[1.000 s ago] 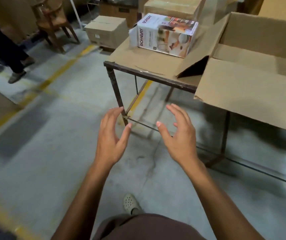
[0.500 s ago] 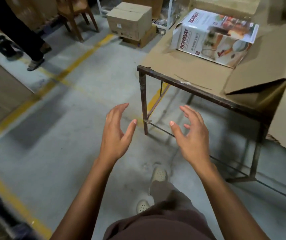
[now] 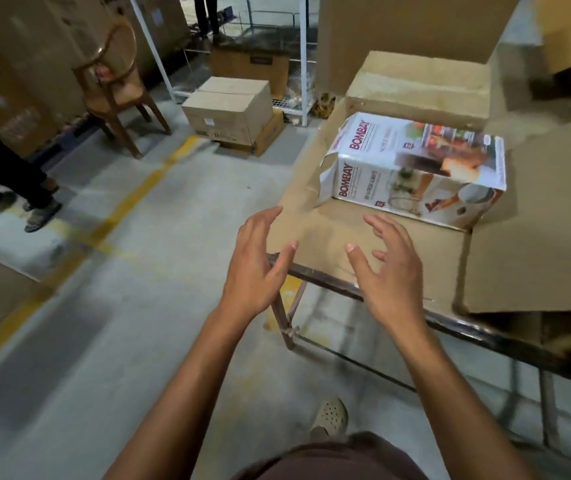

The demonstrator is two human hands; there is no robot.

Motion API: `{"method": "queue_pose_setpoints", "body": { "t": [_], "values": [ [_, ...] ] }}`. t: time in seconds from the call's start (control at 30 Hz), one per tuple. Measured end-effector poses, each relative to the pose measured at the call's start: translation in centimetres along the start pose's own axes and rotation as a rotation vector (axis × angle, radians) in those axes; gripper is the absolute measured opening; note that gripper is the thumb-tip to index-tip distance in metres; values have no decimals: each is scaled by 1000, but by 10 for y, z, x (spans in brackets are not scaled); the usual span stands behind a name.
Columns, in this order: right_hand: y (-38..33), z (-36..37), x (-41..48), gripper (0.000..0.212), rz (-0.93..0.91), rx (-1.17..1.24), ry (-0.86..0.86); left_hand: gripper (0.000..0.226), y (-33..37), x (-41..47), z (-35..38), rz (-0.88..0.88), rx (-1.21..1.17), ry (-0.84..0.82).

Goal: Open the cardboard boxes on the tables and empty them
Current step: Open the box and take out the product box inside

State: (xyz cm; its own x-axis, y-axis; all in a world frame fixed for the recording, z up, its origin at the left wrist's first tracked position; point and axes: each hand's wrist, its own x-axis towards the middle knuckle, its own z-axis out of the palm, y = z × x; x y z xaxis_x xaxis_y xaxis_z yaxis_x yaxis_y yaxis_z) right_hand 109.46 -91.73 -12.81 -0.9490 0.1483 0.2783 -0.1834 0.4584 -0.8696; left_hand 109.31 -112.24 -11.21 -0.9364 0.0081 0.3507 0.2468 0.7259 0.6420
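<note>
Both empty, fingers spread and palms turned inward, the left hand (image 3: 256, 271) and right hand (image 3: 391, 275) hover at centre frame over the counter's (image 3: 450, 320) near edge, apparently shaped to clasp the printed BOMBAY box (image 3: 415, 171) lying just beyond, beside the opened cardboard box (image 3: 536, 220) at right.

On my left, a bystander's legs (image 3: 7, 168) stand near a brown chair (image 3: 121, 91); a yellow line (image 3: 138, 192) crosses the concrete floor (image 3: 104, 341).
</note>
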Motion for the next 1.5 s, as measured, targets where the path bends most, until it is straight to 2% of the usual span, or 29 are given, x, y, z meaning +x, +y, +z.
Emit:
{"method": "queue_pose_setpoints", "body": {
  "t": [0.3, 0.53, 0.63, 0.73, 0.83, 0.9, 0.97, 1.03, 1.1, 1.2, 1.27, 1.3, 1.4, 1.43, 1.5],
  "values": [
    [20, 7, 126, 51, 1, -104, 121, 51, -7, 148, 51, 117, -92, -132],
    [32, 15, 210, 54, 64, -356, 165, 54, -32, 261, 95, 95, -153, -239],
    [44, 13, 243, 59, 93, -462, 223, 46, -40, 298, 114, -119, -309, -368],
    [62, 9, 271, 71, 218, -697, 181, 13, -53, 327, 134, -536, -694, -443],
    [83, 21, 276, 79, 409, -902, 79, 19, -71, 342, 143, -851, -869, -588],
    [90, 31, 271, 87, 430, -993, 52, 24, -81, 345, 149, -961, -941, -656],
    [92, 32, 271, 80, 439, -993, 49, 28, -83, 347, 152, -1029, -1087, -670],
    [90, 31, 274, 69, 447, -985, 31, 23, -84, 354, 154, -998, -1169, -674],
    [88, 30, 272, 67, 454, -976, 24, 21, -79, 361, 154, -909, -1229, -708],
    [87, 26, 270, 66, 465, -933, 6, 45, -70, 370, 159, -830, -1284, -618],
    [87, 22, 269, 66, 467, -905, -7, 56, -58, 369, 154, -757, -1263, -629],
    [86, 21, 268, 65, 463, -892, -13, 51, -51, 367, 151, -699, -1190, -633],
    [83, 18, 265, 64, 445, -852, -33, 10, -39, 355, 160, -542, -858, -539],
    [82, 16, 264, 64, 443, -836, -41, 5, -35, 348, 160, -568, -807, -510],
    [78, 10, 260, 63, 427, -805, -61, 12, -31, 336, 160, -664, -835, -522]
  ]
}}
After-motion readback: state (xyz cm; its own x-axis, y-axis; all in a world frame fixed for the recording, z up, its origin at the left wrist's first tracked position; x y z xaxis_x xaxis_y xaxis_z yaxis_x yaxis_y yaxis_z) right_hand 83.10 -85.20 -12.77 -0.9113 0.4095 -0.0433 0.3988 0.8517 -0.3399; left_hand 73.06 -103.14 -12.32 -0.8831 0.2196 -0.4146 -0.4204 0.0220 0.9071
